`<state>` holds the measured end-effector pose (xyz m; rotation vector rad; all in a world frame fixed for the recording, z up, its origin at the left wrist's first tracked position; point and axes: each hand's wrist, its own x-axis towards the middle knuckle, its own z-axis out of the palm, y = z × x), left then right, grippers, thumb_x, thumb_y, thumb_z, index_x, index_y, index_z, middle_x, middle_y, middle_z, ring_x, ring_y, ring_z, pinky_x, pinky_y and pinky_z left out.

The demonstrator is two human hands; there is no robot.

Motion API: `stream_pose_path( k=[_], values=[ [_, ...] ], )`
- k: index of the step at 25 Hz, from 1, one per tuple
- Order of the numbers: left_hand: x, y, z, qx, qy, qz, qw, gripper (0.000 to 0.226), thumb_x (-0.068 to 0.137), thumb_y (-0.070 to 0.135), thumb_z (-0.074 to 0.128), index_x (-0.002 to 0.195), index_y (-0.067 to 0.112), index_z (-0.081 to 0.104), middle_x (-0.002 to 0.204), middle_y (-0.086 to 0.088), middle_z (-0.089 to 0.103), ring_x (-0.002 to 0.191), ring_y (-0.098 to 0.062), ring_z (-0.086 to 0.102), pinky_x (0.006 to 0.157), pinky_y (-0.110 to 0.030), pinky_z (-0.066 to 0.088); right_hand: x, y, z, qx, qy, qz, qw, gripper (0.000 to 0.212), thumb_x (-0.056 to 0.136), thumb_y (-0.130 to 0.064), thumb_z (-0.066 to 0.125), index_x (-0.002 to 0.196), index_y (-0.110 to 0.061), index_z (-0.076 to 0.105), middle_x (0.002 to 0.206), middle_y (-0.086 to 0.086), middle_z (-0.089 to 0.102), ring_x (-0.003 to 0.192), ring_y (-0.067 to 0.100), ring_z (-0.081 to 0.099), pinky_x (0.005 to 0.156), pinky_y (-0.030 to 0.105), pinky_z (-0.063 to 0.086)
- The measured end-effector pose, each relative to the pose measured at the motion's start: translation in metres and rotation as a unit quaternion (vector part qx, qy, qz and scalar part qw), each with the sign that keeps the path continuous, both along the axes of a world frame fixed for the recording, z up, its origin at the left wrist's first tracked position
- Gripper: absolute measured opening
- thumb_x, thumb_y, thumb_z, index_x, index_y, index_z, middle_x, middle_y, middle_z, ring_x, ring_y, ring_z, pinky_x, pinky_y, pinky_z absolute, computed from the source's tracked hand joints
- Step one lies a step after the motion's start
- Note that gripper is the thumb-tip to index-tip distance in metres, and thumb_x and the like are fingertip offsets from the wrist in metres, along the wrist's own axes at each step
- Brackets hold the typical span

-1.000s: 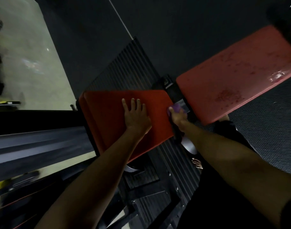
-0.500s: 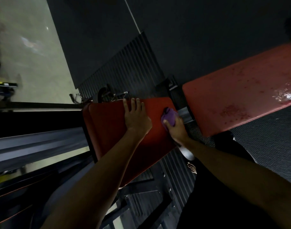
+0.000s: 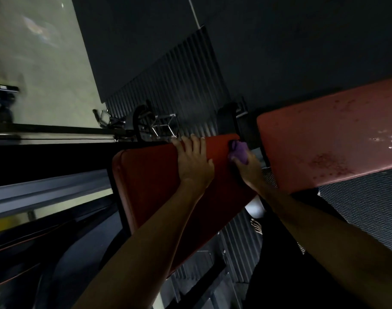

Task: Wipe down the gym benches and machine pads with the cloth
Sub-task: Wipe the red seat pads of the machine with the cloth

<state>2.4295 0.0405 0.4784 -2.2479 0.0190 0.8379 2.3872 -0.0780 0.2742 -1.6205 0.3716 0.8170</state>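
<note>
A red seat pad (image 3: pixel 150 186) of a gym bench fills the middle of the head view. My left hand (image 3: pixel 194 161) lies flat on it, fingers reaching its far edge. My right hand (image 3: pixel 246 168) is shut on a bunched purple cloth (image 3: pixel 238 150), which presses on the pad's far right corner. To the right, across a dark gap with the bench hinge (image 3: pixel 242 126), lies the longer red back pad (image 3: pixel 328 139), worn and speckled with pale marks.
Ribbed black rubber matting (image 3: pixel 179 81) lies under the bench. A pale floor (image 3: pixel 39 63) is at the upper left. A grey metal rail (image 3: pixel 45 190) runs along the left. Metal handles (image 3: pixel 146 121) lie just beyond the seat pad. A bare foot (image 3: pixel 256 226) stands below the bench.
My right hand has carried the cloth from the near right edge of the seat pad toward its far right corner. The camera has shifted, so the bench sits lower in view. My left hand stays on the pad.
</note>
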Motion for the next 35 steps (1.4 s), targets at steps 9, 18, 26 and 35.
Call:
stream_pose_path(
  k=[9, 18, 26, 35],
  values=[
    [0.02, -0.008, -0.028, 0.015, 0.003, 0.046, 0.999, 0.07, 0.1, 0.057, 0.028, 0.152, 0.01, 0.029, 0.144, -0.025, 0.042, 0.13, -0.044, 0.04, 0.11, -0.061, 0.023, 0.094, 0.032, 0.034, 0.04, -0.153, 0.135, 0.978, 0.031, 0.099, -0.046, 0.058, 0.124, -0.033, 0.07, 0.141, -0.006, 0.054, 0.135, 0.017, 0.041, 0.109, 0.031, 0.029],
    [0.025, -0.01, -0.041, 0.02, 0.022, 0.055, 0.998, 0.069, 0.099, 0.056, 0.028, 0.144, 0.006, 0.038, 0.133, -0.022, 0.05, 0.121, -0.04, 0.046, 0.108, -0.057, 0.029, 0.157, 0.05, 0.031, 0.023, -0.035, 0.267, 0.963, 0.032, 0.098, -0.053, 0.056, 0.121, -0.036, 0.071, 0.129, -0.005, 0.066, 0.118, 0.021, 0.059, 0.104, 0.043, 0.045],
    [0.025, -0.008, -0.053, 0.007, 0.038, 0.018, 0.999, 0.074, 0.102, 0.056, 0.023, 0.158, 0.008, 0.02, 0.143, -0.023, 0.042, 0.129, -0.042, 0.042, 0.112, -0.058, 0.028, 0.111, 0.023, -0.044, -0.129, 0.074, 0.084, 0.985, 0.058, 0.103, -0.06, 0.037, 0.137, -0.02, 0.062, 0.149, 0.009, 0.047, 0.133, 0.035, 0.043, 0.112, 0.042, 0.034],
    [0.025, -0.009, -0.07, 0.006, 0.054, -0.027, 0.998, 0.073, 0.102, 0.06, 0.018, 0.16, 0.015, 0.014, 0.146, -0.025, 0.038, 0.13, -0.044, 0.041, 0.11, -0.059, 0.029, 0.023, 0.014, -0.013, -0.013, 0.012, 0.019, 1.0, 0.082, 0.085, -0.078, 0.051, 0.15, -0.027, 0.045, 0.151, 0.006, 0.045, 0.14, 0.025, 0.04, 0.117, 0.044, 0.032]
  ],
)
